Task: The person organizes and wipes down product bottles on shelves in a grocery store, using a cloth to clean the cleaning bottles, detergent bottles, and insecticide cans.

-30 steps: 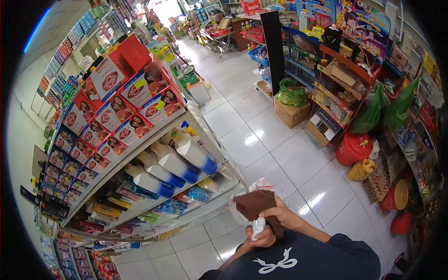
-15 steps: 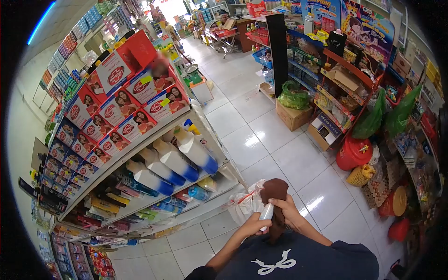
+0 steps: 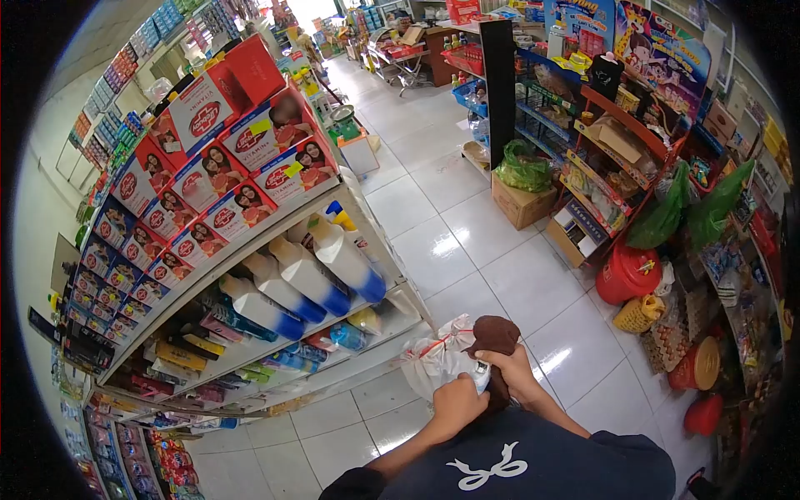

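Close to my chest, my right hand (image 3: 510,368) is wrapped round a brown cloth (image 3: 497,336), with its thumb on a small white item (image 3: 481,375). Pressed against that same white item, my left hand (image 3: 458,402) has its fingers curled; whether it grips the item is hidden by the hand. Part of the cloth hangs below between the hands. Beside the cloth, on the left, is a whitish plastic bag (image 3: 429,358) with red ties; what holds it up cannot be seen.
On my left stands a shelf unit (image 3: 367,218) with red soap boxes (image 3: 204,117) and white-blue bottles (image 3: 312,271). A tiled floor (image 3: 467,250) runs ahead. To the right are racks, a cardboard box (image 3: 521,204), a red bucket (image 3: 625,275) and green bags (image 3: 664,215).
My left hand has turned and moved slightly up, its fingers now curled in front of the white item, which shows less. The view has shifted slightly.
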A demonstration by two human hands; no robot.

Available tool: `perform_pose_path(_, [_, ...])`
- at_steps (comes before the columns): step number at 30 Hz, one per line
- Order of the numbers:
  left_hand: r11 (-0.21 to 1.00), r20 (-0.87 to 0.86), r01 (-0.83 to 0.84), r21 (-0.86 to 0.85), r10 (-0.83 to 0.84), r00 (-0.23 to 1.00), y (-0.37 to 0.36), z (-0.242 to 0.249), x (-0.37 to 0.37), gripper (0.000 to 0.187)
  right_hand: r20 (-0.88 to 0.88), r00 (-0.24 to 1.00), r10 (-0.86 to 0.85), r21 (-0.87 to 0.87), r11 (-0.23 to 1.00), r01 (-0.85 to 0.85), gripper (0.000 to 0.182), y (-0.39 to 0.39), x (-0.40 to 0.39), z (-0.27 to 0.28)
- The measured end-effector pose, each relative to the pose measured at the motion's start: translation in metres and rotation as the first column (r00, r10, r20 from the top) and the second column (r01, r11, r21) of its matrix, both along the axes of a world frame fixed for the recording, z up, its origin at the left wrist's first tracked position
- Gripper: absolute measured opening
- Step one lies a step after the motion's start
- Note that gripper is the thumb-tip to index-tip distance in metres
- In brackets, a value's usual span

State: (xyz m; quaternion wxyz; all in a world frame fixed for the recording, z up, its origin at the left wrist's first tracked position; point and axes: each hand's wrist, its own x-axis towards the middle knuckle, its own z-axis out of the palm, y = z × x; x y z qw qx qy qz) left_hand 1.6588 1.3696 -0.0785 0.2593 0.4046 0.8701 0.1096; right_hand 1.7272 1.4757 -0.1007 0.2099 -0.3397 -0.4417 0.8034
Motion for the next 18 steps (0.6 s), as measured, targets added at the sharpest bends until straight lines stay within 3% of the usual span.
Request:
perform_pose_path(3, [0.998, 0.251, 0.060, 0.006, -0.059, 0.966, -0.001, 0.001, -0.010, 0.037, -0.107, 0.994, 0.038, -0.127, 0.991, -0.052, 0.025, 0.005, 0.000, 0.012])
perform_pose_path(6, [0.997, 0.206, 0.034, 0.062, -0.046, 0.977, -0.003, 0.009, -0.008, 0.041, -0.138, 0.987, 0.083, -0.185, 0.977, -0.108, 0.035, 0.009, -0.001, 0.017])
perform_pose_path(9, [0.994, 0.203, 0.004, 0.109, -0.026, 0.979, -0.007, 0.020, -0.006, 0.040, -0.165, 0.985, 0.051, -0.139, 0.987, -0.075, 0.029, 0.004, -0.001, 0.030])
perform_pose_path(12, [0.978, 0.306, -0.015, 0.209, -0.051, 0.951, -0.010, 0.020, -0.009, 0.037, -0.183, 0.980, 0.080, -0.123, 0.987, -0.104, 0.031, 0.002, -0.001, 0.033])
perform_pose_path(15, [0.930, 0.533, -0.066, 0.362, -0.149, 0.833, -0.014, 0.009, -0.014, 0.029, -0.187, 0.976, 0.109, -0.102, 0.986, -0.130, 0.033, 0.003, -0.001, 0.029])
perform_pose_path(18, [0.954, 0.895, -0.208, 0.214, -0.107, 0.432, -0.019, 0.000, -0.016, 0.024, -0.191, 0.977, 0.094, -0.162, 0.979, -0.126, 0.035, 0.000, 0.000, 0.031])
